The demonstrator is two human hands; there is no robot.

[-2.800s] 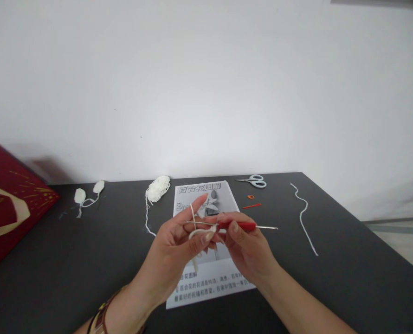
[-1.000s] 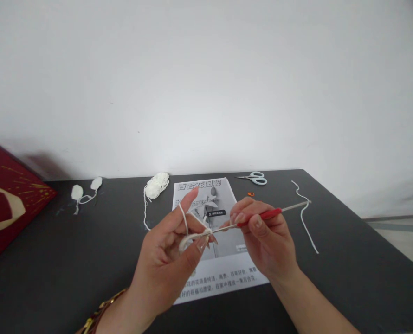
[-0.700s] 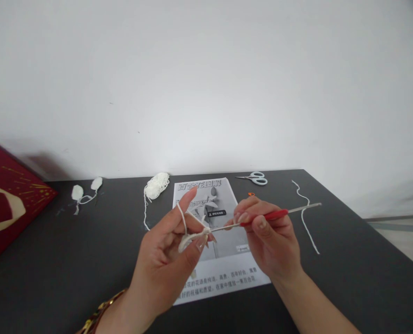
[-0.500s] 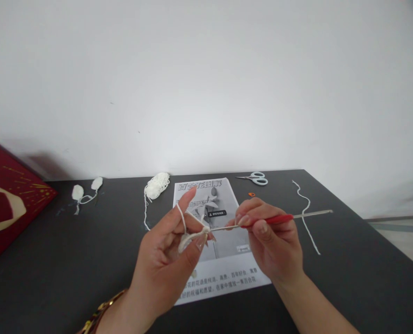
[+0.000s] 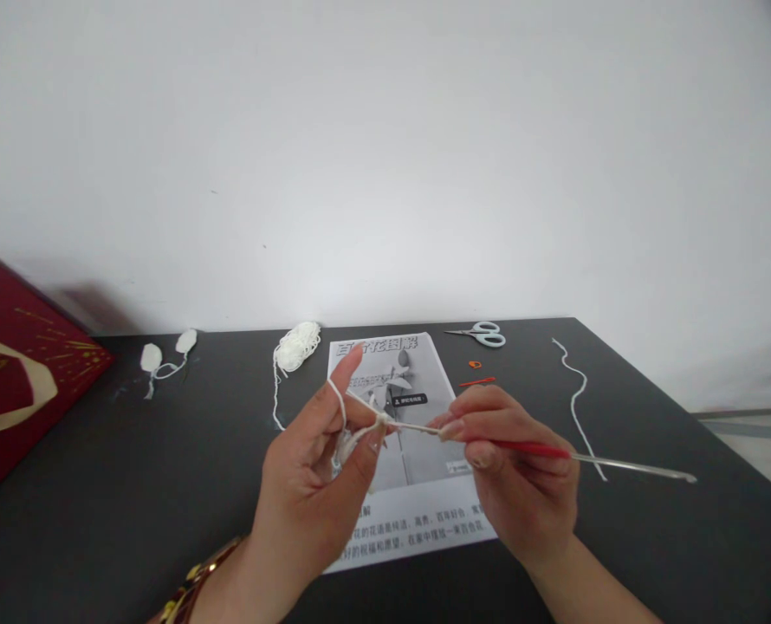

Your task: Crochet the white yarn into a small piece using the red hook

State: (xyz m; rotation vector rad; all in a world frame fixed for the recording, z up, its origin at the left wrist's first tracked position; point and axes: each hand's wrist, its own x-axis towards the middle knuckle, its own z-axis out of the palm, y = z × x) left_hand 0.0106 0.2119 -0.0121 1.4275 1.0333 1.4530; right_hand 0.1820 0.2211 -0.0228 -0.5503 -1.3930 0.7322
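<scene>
1. Head view, the only one we've got: our left hand [image 5: 314,477] is up over the table [image 5: 132,503] with the index finger pointing up and white yarn [image 5: 341,407] wrapped over it, thumb and middle finger pinched narrow on a tiny crochet piece [image 5: 359,433].

2. Our right hand [image 5: 515,468] is closed around the red-handled crochet hook [image 5: 534,448]. The hook end sits in the loop right at the pinch, and the long metal tail sticks out to the right above the tabletop.

3. What could go wrong, as we see it: the working loop looks small and the hook tip is barely in it, so a bit too much pull could pop the loop off and drop the stitch. If the yarn slides off that raised finger we lose tension and the stitch goes sloppy. The strand also runs back toward the yarn bundle [image 5: 298,345], which is just a loose little wad, so a tug could drag it or snag it.

4. Containers: honestly none open in view. The red box [image 5: 15,390] at the left edge is closed as far as we can tell, contents hidden. Everything else lies loose on the table: pattern sheet [image 5: 417,520], scissors [image 5: 486,334], two finished white petals [image 5: 165,354], a stray yarn strand [image 5: 577,399].
</scene>
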